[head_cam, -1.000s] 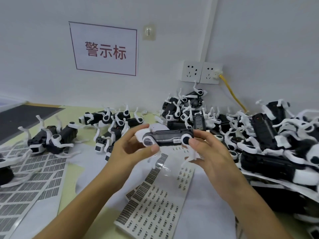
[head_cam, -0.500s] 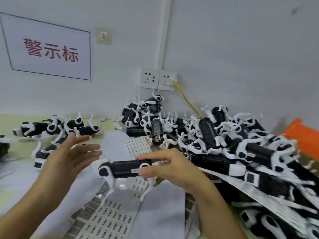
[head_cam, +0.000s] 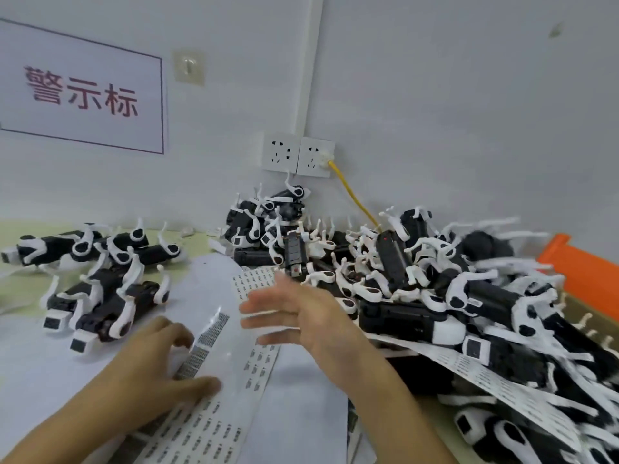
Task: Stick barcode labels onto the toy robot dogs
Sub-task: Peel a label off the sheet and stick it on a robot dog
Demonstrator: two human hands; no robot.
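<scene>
My right hand (head_cam: pixel 301 316) is hanging open and blurred over the bench (head_cam: pixel 20 272), no longer holding the dog it was carrying half a second ago; I cannot tell which toy that was. My left hand (head_cam: pixel 157 360) is now resting fingers-down on the label strip (head_cam: pixel 207 339), gripping nothing. The unlabelled pile of robot dogs (head_cam: pixel 435 296) is lying just beyond my right hand, the smaller group (head_cam: pixel 100 289) beyond my left. I judge one dog finished, the next label coming.
</scene>
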